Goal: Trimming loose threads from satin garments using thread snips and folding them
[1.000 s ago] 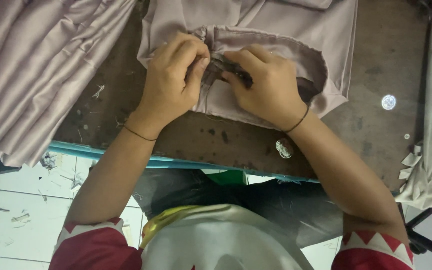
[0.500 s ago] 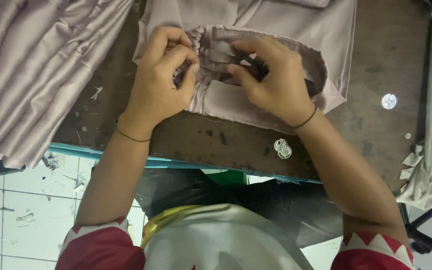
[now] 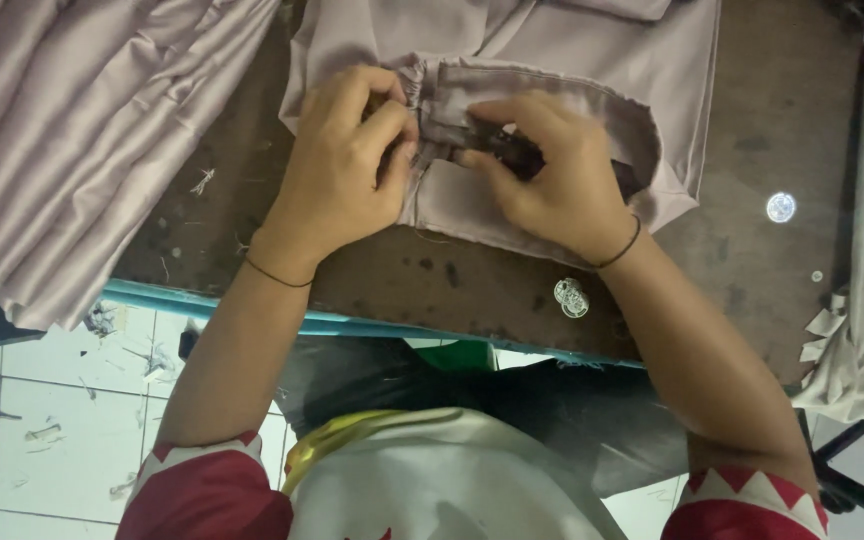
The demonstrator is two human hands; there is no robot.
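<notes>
- the pale mauve garment piece (image 3: pixel 562 40) lies on the worn brown table (image 3: pixel 752 130), gathered seam pinched right under both hands
- left hand (image 3: pixel 342 165) is curled tight on the puckered edge
- right hand (image 3: pixel 552 175) has slid a bit further along the seam since a second ago, fingers closed on a small dark tool (image 3: pixel 512 150), so the seam work looks mid-way
- folded fabric stack (image 3: pixel 82 120) off past the left hand, clear buttons (image 3: pixel 571 297) just below the right wrist

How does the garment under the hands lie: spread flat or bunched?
Bunched: the garment is gathered and puckered where the left hand pinches it; the right hand presses the hem.
</notes>
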